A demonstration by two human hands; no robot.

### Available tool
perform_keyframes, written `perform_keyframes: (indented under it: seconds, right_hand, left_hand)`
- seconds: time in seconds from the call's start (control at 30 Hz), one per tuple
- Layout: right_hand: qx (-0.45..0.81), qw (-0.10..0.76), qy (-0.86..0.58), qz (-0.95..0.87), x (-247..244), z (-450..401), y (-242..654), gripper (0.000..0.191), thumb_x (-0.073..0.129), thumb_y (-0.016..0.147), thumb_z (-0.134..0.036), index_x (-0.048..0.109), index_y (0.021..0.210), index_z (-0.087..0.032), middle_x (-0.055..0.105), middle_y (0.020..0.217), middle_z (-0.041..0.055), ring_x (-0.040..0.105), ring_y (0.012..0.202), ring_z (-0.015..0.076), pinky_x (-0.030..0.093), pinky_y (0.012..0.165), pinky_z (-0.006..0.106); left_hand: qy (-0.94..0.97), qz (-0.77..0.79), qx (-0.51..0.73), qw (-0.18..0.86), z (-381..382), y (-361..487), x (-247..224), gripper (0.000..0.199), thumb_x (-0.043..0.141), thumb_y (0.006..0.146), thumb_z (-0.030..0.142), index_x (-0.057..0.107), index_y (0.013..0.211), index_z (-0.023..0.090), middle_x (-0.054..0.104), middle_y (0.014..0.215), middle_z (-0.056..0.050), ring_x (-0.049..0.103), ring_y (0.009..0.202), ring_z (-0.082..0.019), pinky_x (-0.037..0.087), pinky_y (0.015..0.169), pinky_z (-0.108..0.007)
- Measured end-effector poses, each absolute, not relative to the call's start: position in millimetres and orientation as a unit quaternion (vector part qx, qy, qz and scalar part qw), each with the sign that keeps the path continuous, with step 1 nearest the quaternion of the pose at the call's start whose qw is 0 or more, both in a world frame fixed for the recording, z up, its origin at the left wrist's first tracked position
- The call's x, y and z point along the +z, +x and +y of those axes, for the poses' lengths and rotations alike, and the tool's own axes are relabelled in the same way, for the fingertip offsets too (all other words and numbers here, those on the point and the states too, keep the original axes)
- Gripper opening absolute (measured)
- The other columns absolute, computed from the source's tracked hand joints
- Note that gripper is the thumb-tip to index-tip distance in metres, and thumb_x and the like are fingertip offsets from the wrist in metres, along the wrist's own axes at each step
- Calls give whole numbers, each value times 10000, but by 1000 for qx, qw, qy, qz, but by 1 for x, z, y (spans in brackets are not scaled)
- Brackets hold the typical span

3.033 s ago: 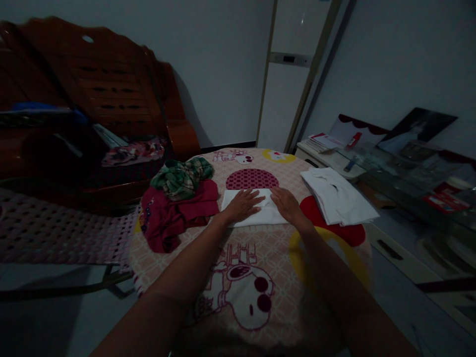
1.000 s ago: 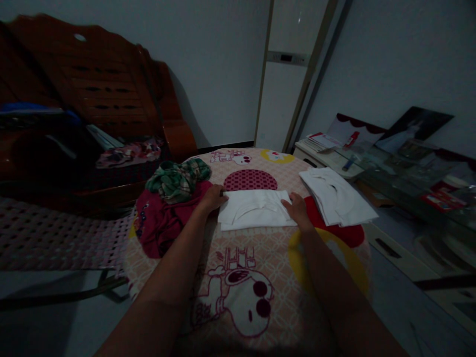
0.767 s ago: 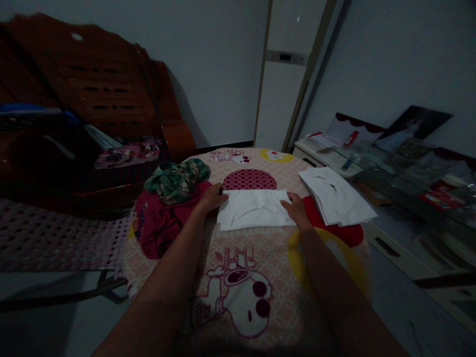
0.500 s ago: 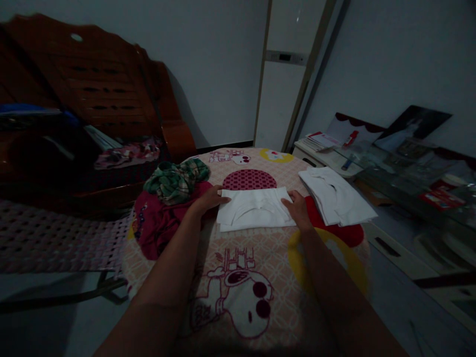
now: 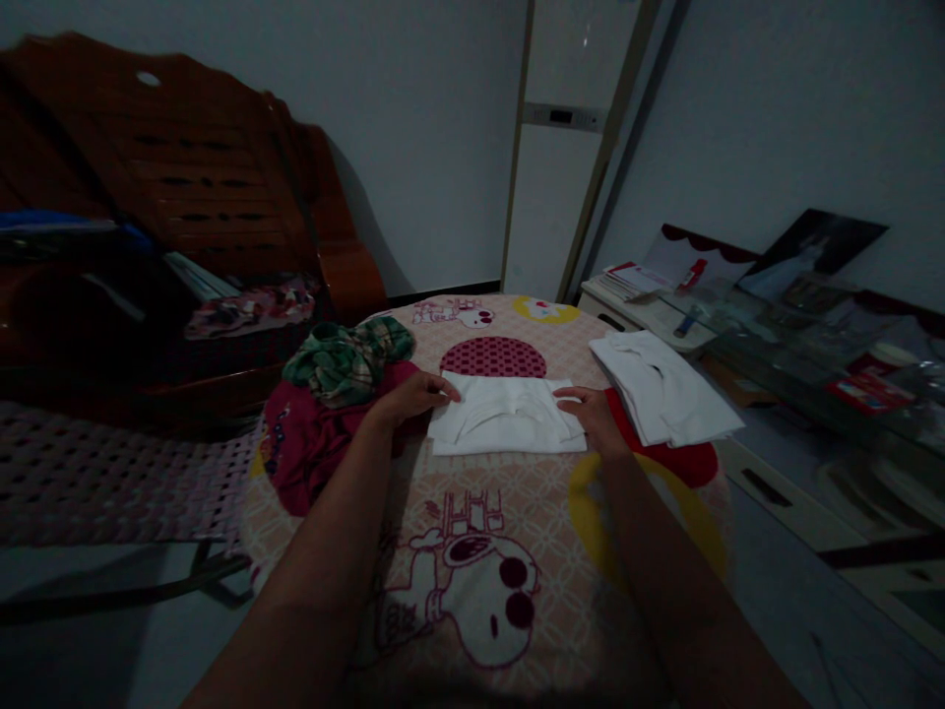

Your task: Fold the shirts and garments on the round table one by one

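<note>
A white T-shirt (image 5: 509,433) lies folded into a flat rectangle in the middle of the table, its curved neckline facing up. My left hand (image 5: 419,397) is at its upper left corner, fingers stretched out over the edge and apart. At the upper right, my right hand (image 5: 589,414) has its fingers extended and lightly touching the cloth. Neither hand visibly grips the fabric. To the right sits a stack of folded white clothes (image 5: 668,394).
A patterned tablecloth (image 5: 546,512) covers the round table. On its left are a green plaid cloth (image 5: 346,359) and a maroon garment (image 5: 310,448). Beyond stand a wooden bench (image 5: 199,167), a woven seat (image 5: 125,473) and, at right, a glass-topped cabinet (image 5: 797,364).
Both hands have loosened from the T-shirt's upper corners, and their fingers have straightened. The T-shirt now lies flatter, its upper corners released.
</note>
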State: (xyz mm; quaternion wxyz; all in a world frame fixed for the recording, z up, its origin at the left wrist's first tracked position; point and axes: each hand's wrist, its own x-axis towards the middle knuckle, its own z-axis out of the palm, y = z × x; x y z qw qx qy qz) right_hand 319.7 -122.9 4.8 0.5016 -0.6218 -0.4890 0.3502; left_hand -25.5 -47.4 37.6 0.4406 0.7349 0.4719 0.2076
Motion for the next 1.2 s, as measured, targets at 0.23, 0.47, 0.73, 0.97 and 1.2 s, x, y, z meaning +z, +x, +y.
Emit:
perform_keyframes:
  seconds: [0.23, 0.47, 0.73, 0.97, 1.2]
  right_hand:
    - [257, 587, -617, -457, 39, -146, 333, 361, 743, 598, -394, 796, 863, -154, 661, 675, 4, 521, 625, 154, 400, 616, 295]
    - [30, 651, -664, -368, 46, -174, 370, 316, 679, 680, -355, 790, 884, -141, 547, 623, -19, 412, 579, 128, 378, 576, 281]
    - [-151, 635, -707, -272, 31, -183, 424, 400, 563, 816, -356, 752, 1031, -76, 677, 846, 102, 548, 696, 199, 494, 719, 372]
    - [-128, 570, -774, -244, 12, -199, 448, 420, 594, 756, -366, 753, 1026, -86, 668, 741, 84, 569, 647, 222, 495, 672, 371]
    - [-53, 584, -697, -413, 42, -181, 371, 395, 499, 868, -405, 744, 1009, -129, 686, 733, 74, 601, 643, 206, 465, 635, 315]
  left_hand:
    - [751, 554, 200, 298, -38, 35, 82, 313, 593, 773, 125, 824, 981, 161, 690, 606, -28, 571, 547, -133, 433, 577, -226]
    - [832, 457, 232, 212, -6, 167, 118, 376, 629, 754, 33, 787, 1080, 132, 774, 1061, -121, 695, 1025, -214, 500, 955, -299]
    - [929, 221, 246, 163, 17, 319, 137, 364, 474, 914, 127, 653, 1208, 8, 621, 1333, -255, 575, 1267, -297, 415, 1117, -399]
    - [916, 206, 276, 204, -16, 311, 62, 559, 526, 950, 277, 462, 1469, 81, 181, 1676, -232, 196, 1559, -325, 284, 1238, -469]
    - [893, 319, 258, 186, -33, 206, 20, 406, 555, 880, 143, 637, 1277, 114, 539, 1481, -198, 445, 1440, -298, 370, 1195, -475]
